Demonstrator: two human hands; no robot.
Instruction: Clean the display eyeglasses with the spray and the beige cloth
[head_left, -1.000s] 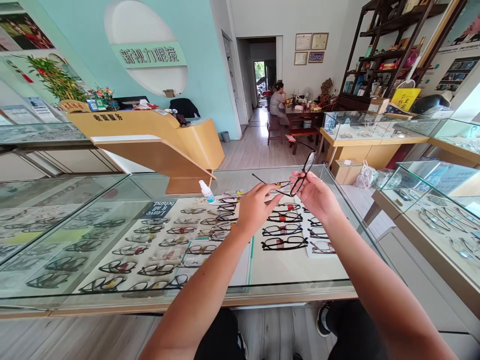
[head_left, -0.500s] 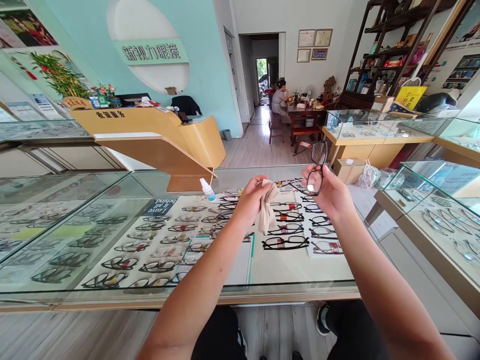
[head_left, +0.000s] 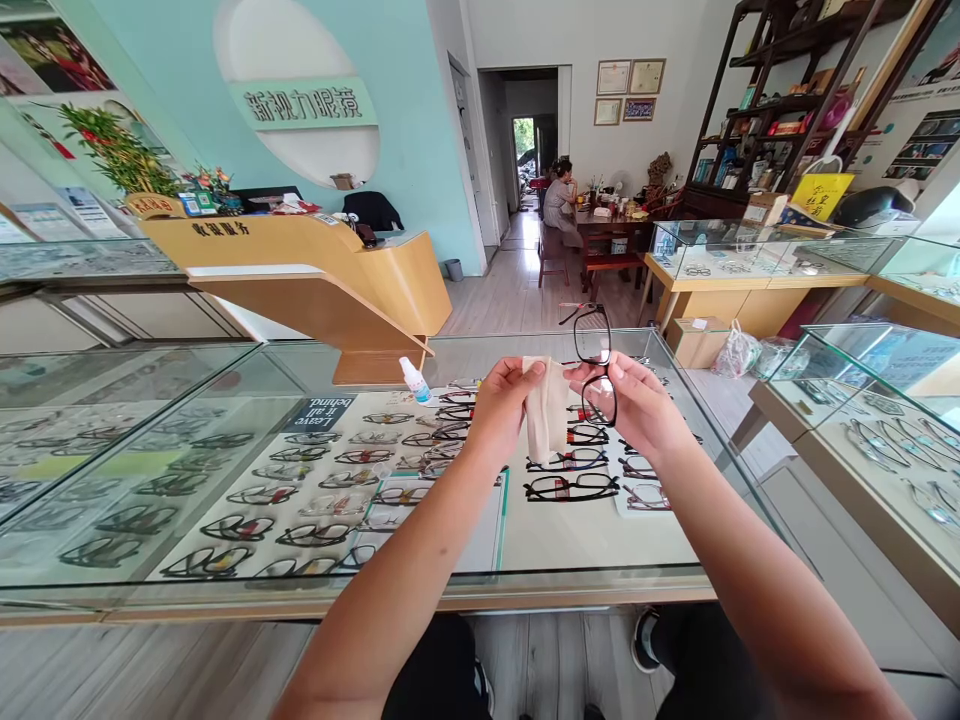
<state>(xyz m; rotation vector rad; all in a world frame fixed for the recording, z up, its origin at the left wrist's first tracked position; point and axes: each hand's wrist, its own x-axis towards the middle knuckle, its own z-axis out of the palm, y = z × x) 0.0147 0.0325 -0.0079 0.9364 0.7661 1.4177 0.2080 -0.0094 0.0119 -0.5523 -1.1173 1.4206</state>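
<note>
Both forearms reach out over the glass display counter (head_left: 225,380). Right hand (head_left: 637,405) is closed on a pair of black glasses (head_left: 596,365): thin dark full-rim frame, clear lenses, turned on end so one lens sits above the other, one temple sticking out to the left at the top. Fingers pinch around the bridge and lower lens. Glasses are in the air above the counter's far right part, not touching the glass.

Left hand (head_left: 502,405) is closed on a beige cloth (head_left: 546,420), thumb and fingertips pinching its top edge; the rest hangs down loose. Cloth's right edge is just beside the lower lens (contact not resolvable from here).

Counts: 2 hands, 1 held pair of glasses, 1 cloth, 1 small spray bottle (head_left: 414,380) with blue cap lying tilted on the counter top, left of the hands. Inside the case: rows of displayed frames (head_left: 570,487), too many and too blurred to count.

Delta vs. 0.5 s ago: glasses shifted left and a bit lower, now closer to the cloth; cloth was bunched against the left palm, now held up flatter and nearer the frame. A second ago no cloth was visible and both hands were on the glasses with the temples spread.

Far end: wooden reception desk (head_left: 315,270) on the left, one person seated at a table (head_left: 611,228) near the back doorway.
</note>
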